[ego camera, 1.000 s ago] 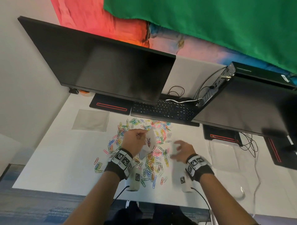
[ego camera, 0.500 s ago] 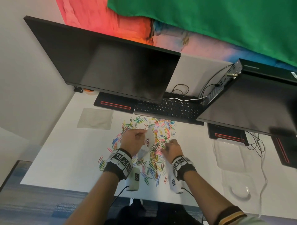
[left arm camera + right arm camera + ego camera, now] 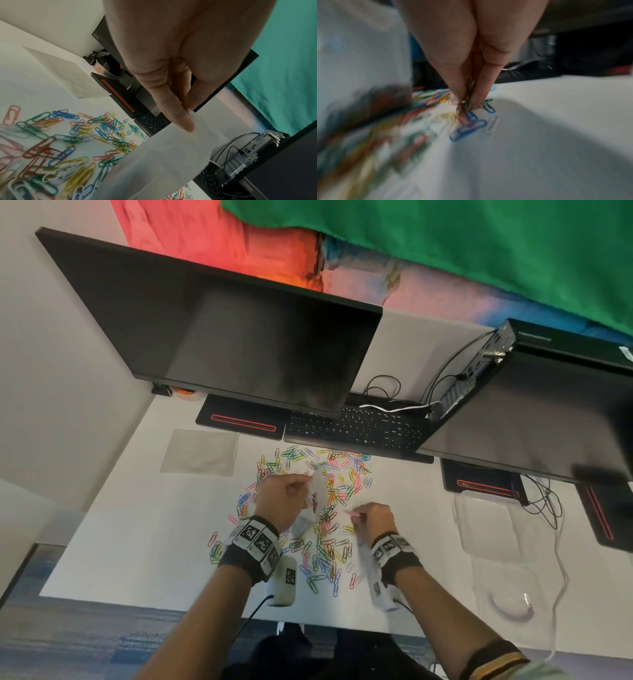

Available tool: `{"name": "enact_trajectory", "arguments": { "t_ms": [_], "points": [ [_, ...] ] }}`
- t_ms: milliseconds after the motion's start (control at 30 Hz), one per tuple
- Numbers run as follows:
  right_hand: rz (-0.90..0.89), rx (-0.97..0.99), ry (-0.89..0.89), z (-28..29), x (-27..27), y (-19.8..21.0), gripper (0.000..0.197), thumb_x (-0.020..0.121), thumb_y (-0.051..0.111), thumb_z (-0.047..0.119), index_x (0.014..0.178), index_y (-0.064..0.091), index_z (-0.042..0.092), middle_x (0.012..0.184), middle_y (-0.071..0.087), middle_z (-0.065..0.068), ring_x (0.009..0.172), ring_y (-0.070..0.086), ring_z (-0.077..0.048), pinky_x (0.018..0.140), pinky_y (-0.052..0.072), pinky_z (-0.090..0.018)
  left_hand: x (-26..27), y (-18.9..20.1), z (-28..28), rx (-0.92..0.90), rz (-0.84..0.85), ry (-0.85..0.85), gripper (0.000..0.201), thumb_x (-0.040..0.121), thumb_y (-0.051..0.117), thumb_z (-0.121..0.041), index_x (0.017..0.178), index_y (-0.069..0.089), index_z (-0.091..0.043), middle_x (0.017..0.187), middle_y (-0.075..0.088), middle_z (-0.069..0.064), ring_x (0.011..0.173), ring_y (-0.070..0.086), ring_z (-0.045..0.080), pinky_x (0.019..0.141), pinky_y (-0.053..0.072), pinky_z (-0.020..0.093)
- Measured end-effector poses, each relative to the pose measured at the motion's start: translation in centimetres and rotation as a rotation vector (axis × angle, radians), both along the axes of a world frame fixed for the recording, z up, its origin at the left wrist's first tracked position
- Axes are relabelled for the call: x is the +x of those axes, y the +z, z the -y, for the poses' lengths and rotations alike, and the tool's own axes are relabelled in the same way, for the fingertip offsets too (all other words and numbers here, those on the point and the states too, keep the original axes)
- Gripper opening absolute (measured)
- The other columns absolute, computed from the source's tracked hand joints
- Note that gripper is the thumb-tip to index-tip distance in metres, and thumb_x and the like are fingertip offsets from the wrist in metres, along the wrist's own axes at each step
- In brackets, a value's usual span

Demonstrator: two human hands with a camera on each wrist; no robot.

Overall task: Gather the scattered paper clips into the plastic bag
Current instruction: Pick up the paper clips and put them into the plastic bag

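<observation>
The right hand [image 3: 467, 86] pinches a few coloured wire paper clips [image 3: 465, 104]; the left hand [image 3: 279, 501] grips the translucent plastic bag [image 3: 317, 501]. Loosely pinched clips could slip free beneath the fingertips before reaching the bag's mouth beside them.

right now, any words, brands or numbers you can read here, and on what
No text reads clearly.
Logo on the monitor bezel: blurred.
Red print on the plastic bag: too small.
Key legends on the keyboard: too small.
Squares on the wrist bands: coded patterns, no words.
</observation>
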State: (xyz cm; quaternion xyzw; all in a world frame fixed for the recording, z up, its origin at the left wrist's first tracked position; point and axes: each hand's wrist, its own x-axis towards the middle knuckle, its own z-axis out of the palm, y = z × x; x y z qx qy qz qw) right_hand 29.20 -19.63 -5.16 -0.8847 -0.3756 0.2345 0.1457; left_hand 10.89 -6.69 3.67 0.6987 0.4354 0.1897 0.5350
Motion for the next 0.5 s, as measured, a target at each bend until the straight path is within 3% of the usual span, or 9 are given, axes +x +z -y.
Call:
{"name": "enact_trajectory", "arguments": {
  "t_ms": [100,200,300,400,500],
  "points": [
    [-0.382,0.133,-0.363,0.6,1.7,1.7,0.019,0.077,0.079,0.031,0.090,0.077,0.017,0.080,0.075,0.004,0.075,0.069,-0.013,0.077,0.052,-0.019,0.2,-0.1,0.0,-0.025,0.003,-0.008,0.022,0.094,0.056,-0.009,0.108,0.074,-0.012,0.075,0.075,0.004,0.065,0.069,0.012,0.079,0.061,0.033],
    [-0.837,0.297,-0.551,0.7,2.7,4.0,0.030,0.077,0.078,0.013,0.105,0.072,0.005,0.093,0.076,-0.008,0.085,0.073,-0.017,0.084,0.057,-0.024,0.5,-0.2,0.0,-0.039,-0.006,-0.025,0.023,0.094,0.055,-0.008,0.109,0.073,-0.011,0.077,0.074,0.002,0.068,0.069,0.012,0.080,0.061,0.034],
    [-1.069,0.442,-0.566,0.0,2.6,6.7,0.034,0.080,0.072,0.003,0.113,0.066,-0.005,0.109,0.071,-0.019,0.099,0.070,-0.024,0.087,0.056,-0.028,1.0,-0.2,0.0,-0.024,-0.011,-0.053,0.024,0.094,0.055,-0.007,0.109,0.073,-0.010,0.079,0.074,0.002,0.071,0.071,0.015,0.078,0.062,0.035],
    [-1.240,0.489,-0.464,-0.7,1.3,9.1,0.039,0.078,0.070,0.007,0.114,0.065,-0.005,0.109,0.071,-0.018,0.104,0.068,-0.026,0.090,0.055,-0.029,1.5,-0.2,0.3,-0.013,-0.012,-0.067,0.024,0.093,0.055,-0.005,0.110,0.073,-0.009,0.081,0.074,0.003,0.070,0.071,0.015,0.076,0.062,0.032],
    [-1.256,0.423,-0.360,-1.6,-0.3,9.4,0.040,0.076,0.071,0.010,0.113,0.065,-0.005,0.109,0.071,-0.017,0.104,0.068,-0.026,0.091,0.055,-0.031,1.9,0.0,0.7,0.008,-0.012,-0.099,0.022,0.093,0.058,-0.006,0.109,0.072,-0.009,0.088,0.075,0.005,0.072,0.072,0.017,0.074,0.061,0.031]
  ]
}}
